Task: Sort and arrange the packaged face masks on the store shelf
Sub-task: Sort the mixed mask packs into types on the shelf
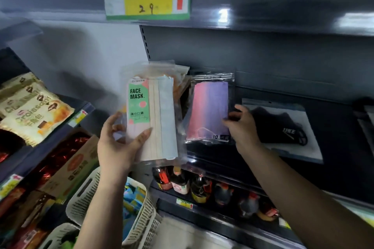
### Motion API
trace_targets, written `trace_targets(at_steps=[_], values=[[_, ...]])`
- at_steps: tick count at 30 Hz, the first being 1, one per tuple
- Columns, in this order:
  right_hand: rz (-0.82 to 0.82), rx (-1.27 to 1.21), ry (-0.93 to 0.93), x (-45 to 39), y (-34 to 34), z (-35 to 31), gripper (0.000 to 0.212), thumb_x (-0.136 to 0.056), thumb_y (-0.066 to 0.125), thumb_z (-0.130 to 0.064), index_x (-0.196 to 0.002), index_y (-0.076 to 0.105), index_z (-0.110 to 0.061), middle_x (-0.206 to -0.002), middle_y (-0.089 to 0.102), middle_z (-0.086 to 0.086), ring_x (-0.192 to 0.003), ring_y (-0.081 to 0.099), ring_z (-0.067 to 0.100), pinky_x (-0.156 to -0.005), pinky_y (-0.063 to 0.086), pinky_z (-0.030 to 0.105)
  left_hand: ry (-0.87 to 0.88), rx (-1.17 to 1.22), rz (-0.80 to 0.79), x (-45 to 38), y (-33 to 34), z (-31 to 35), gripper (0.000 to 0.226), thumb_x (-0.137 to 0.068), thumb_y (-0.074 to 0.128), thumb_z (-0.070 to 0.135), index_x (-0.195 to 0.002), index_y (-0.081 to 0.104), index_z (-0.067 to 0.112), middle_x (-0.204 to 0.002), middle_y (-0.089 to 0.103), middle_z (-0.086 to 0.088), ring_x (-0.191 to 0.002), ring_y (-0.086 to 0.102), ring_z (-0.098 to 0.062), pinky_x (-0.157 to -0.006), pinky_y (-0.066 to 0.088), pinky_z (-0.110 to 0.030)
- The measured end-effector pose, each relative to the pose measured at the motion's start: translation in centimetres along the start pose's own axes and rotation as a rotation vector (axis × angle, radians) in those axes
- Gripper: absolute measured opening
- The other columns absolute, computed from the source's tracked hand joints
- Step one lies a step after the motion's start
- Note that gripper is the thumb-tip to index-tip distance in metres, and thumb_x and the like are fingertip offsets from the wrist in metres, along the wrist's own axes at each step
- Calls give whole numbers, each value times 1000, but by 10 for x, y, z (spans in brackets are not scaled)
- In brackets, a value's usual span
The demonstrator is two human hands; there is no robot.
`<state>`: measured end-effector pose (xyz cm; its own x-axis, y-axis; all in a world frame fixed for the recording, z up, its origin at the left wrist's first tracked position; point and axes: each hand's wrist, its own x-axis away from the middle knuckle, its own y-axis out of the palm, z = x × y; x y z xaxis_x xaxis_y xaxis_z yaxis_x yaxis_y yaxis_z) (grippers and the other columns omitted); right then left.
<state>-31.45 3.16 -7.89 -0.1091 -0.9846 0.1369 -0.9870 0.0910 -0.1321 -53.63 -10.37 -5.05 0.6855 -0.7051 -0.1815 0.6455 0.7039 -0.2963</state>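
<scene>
Nearest the camera, a clear plastic packet of pastel face masks with a green "FACE MASK" label (150,119) is held upright in the left hand (119,143), off the shelf and in front of its left end; the grip is closed round the packet's lower left corner, thumb across the front and fingers behind. Further packets, orange-tinted, appear to be stacked behind it, though how many cannot be told. Just beyond, the right hand (241,125) is closed on the right edge of a clear packet of pink-to-purple gradient masks (209,110), which is stood upright near the front edge of the dark grey metal shelf (283,79). Farther to the right, a black fabric mask in a flat clear packet (283,129) lies face up on the shelf, apart from the others. The sorting is judged to be partway through: one type lies placed, one is being positioned, and the held packets are yet to be set down.
</scene>
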Motion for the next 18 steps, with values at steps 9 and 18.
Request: trace_targets(at_steps=[9,18], values=[[22,423,-115,12,2,-9,79,-79,74,-21,-143,30,-9,-140,43,9,-126,46,26,-103,41,38,20,122,-171,-28,14,-1,73,-66,84,17,-130,48,21,-100,59,5,-94,59,-13,-74,46,-24],[155,1218,-299,39,-79,-4,60,-88,58,-38,-142,37,-22,-152,24,6,-138,24,33,-113,21,47,63,135,-364,-21,56,8,74,-70,81,13,-134,45,22,-85,50,15,-66,53,-1,-55,47,-24]])
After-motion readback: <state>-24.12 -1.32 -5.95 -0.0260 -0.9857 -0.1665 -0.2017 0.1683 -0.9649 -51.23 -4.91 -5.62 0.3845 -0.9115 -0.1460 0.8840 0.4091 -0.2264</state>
